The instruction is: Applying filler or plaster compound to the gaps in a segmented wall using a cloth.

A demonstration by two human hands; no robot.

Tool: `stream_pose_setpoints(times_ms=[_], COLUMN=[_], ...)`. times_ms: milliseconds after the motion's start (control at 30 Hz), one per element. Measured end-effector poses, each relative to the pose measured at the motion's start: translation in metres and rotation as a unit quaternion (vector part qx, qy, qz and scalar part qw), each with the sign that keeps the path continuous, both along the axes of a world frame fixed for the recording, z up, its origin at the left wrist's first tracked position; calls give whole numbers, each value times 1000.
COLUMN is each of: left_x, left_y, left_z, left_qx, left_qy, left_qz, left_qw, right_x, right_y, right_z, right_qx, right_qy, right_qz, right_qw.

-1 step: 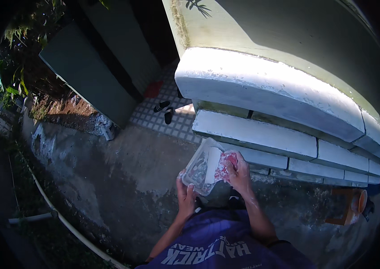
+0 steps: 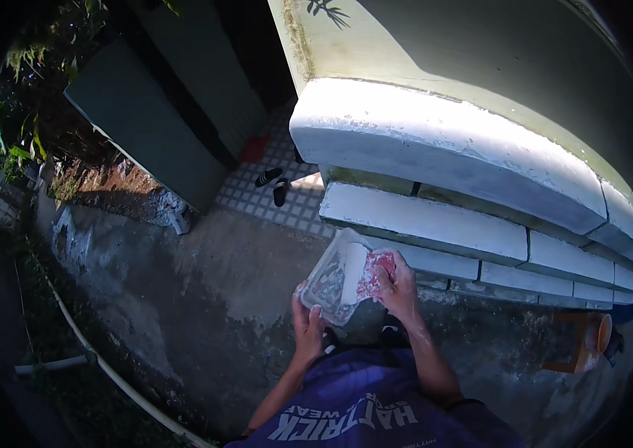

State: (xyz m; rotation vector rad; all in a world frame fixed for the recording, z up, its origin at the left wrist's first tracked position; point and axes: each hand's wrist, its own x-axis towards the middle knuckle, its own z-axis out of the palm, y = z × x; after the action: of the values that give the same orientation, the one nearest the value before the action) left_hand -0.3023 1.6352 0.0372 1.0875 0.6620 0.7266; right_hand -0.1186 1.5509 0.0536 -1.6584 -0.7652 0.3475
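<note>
A clear plastic tub [image 2: 324, 278], smeared inside with white paste, is tilted in front of my body. My left hand [image 2: 306, 317] grips its near left corner, fingers around the outside and thumb over the rim. My right hand [image 2: 401, 290] is closed on a putty scraper [image 2: 374, 275] with a red, white-smeared grip and a wide pale blade. That blade lies across the tub's right side; whether its edge touches the tub floor I cannot tell. White residue coats the fingers of my right hand and marks its forearm.
Stepped ledges [image 2: 421, 213] coated white run along the wall on the right. An orange stool-like object [image 2: 566, 345] stands at the lower right. Dark sandals [image 2: 280, 193] lie on checkered tiles [image 2: 245, 198]. A pale pipe [image 2: 111, 369] crosses the lower left, beside the concrete ground [image 2: 204, 299].
</note>
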Motion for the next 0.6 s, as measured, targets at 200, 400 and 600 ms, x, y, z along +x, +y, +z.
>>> stream_pose_setpoints(times_ms=[200,400,600], left_x=[-7,-12,-1], left_y=[6,11,3], left_z=[-8,-15,-7], left_qx=[53,15,-6], left_qy=[-14,-39,-59], left_qz=[-40,-16,11], left_qw=[998,999,998], right_x=[2,3,-30], right_y=[1,8,19], right_z=[-10,2,26], right_qx=[17,36,-2], right_qy=[84,-20,-27], right_qz=[30,86,-48], right_qw=[996,995,998])
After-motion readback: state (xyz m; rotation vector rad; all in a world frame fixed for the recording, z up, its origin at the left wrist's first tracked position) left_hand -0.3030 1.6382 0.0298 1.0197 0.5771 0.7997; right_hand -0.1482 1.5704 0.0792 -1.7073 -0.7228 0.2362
